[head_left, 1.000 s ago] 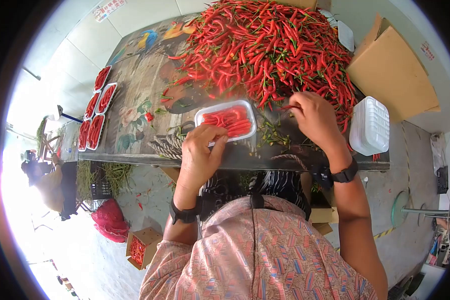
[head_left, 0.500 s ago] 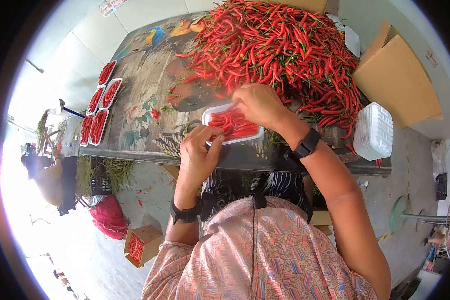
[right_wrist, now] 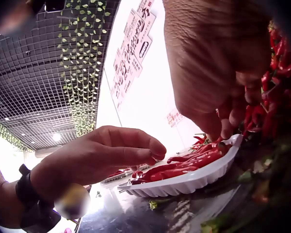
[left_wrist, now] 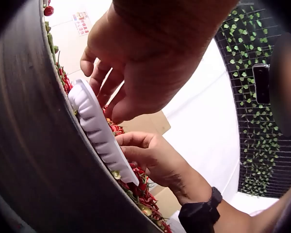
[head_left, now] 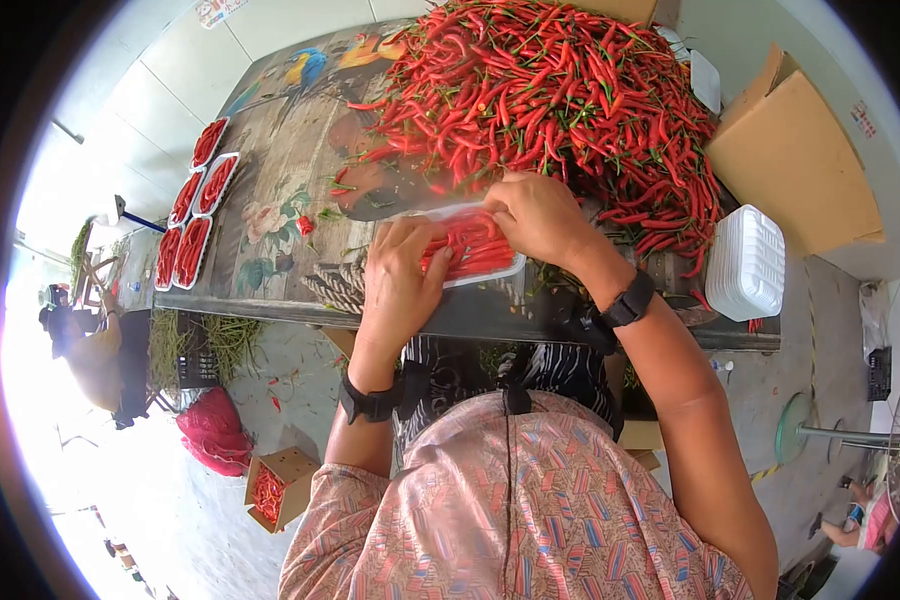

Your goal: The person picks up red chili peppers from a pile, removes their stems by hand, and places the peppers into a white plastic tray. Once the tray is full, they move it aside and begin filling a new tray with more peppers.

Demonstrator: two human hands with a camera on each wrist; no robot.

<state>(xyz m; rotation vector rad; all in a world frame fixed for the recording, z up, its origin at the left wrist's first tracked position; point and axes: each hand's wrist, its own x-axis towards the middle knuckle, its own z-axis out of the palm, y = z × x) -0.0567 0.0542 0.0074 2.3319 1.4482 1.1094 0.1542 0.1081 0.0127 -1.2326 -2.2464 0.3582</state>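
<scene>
A white plastic tray (right_wrist: 184, 188) of red chili peppers (head_left: 477, 246) lies near the front edge of the table. My left hand (head_left: 400, 272) is at the tray's left end, its loosely bent fingers over the chilies. At the other end, my right hand (head_left: 542, 215) has thumb and fingers bent down on the ends of the chilies, pinching at them. The left wrist view shows the tray's ribbed side (left_wrist: 99, 131) below both hands, with its contents hidden there.
A large heap of chilies (head_left: 560, 90) covers the back of the table. Stacked white trays (head_left: 747, 262) stand at the right, before a cardboard box (head_left: 795, 150). Several filled trays (head_left: 192, 250) line the left edge. Another person (head_left: 95, 355) is at the far left.
My right hand has come from the heap to the tray with a chili, then shifted slightly right along it. My left hand has stayed at the tray's left end, moving slightly further over the chilies.
</scene>
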